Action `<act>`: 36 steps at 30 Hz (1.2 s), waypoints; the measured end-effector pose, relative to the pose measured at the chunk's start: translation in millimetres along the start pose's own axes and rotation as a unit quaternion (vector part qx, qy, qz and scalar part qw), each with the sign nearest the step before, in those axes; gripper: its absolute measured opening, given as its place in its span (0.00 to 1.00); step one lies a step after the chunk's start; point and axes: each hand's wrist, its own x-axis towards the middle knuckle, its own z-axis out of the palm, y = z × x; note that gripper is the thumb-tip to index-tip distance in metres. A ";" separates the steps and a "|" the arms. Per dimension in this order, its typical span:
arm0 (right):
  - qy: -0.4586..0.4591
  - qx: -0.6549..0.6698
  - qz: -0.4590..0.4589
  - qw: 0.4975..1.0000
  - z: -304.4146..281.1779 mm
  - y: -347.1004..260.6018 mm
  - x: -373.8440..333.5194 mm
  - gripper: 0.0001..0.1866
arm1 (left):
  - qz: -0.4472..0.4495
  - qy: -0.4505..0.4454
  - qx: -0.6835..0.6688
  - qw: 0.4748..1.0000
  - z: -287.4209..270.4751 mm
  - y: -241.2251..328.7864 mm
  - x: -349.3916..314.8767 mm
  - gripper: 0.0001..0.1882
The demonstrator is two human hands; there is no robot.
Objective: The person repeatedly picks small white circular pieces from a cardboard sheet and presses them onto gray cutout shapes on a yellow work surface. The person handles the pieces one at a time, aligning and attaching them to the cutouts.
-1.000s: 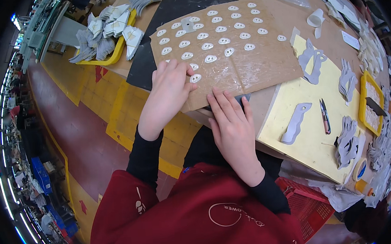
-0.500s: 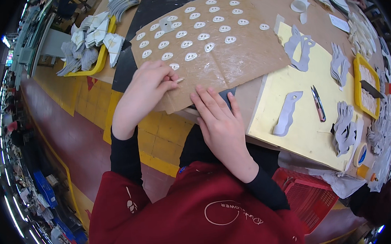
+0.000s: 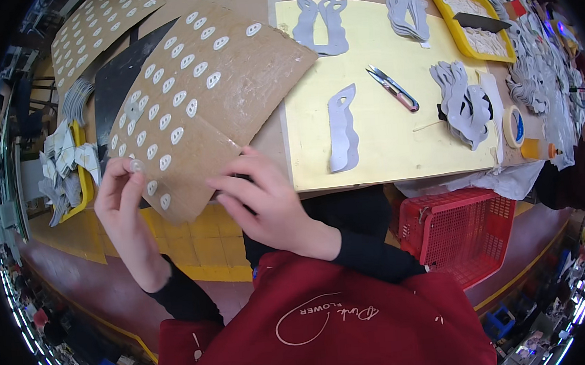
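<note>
A brown cardboard sheet lies tilted on the table, covered with several small white oval pieces in rows. My left hand is off the sheet's lower left corner and pinches one small white oval piece between thumb and fingers. My right hand rests on the sheet's near edge, fingers spread and pressing it down.
A yellow board lies to the right with grey cut-out shapes, small scissors and a tape roll. Two yellow trays hold more pieces. A red basket sits under the table edge. Another dotted sheet lies far left.
The view swung so the table sits higher and to the right. My left hand came off the cardboard sheet toward its lower left corner, now holding one white oval piece.
</note>
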 end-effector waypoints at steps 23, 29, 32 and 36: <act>0.073 -0.220 0.308 0.923 -157.4 26.7 -10.9 0.05 | -0.041 -0.241 0.113 0.963 172.1 -23.6 -63.9 0.29; 0.096 -0.299 0.268 0.911 -152.6 34.6 -17.5 0.05 | -0.067 -0.195 0.219 0.954 140.0 -20.0 -71.6 0.22; 0.108 -0.293 0.233 0.921 -151.0 39.5 -23.2 0.04 | 0.020 -0.194 0.306 0.932 140.2 -12.3 -80.2 0.21; 0.096 -0.292 0.230 0.923 -150.7 39.7 -23.6 0.03 | 0.151 -0.200 0.250 0.935 155.9 -22.7 -68.6 0.19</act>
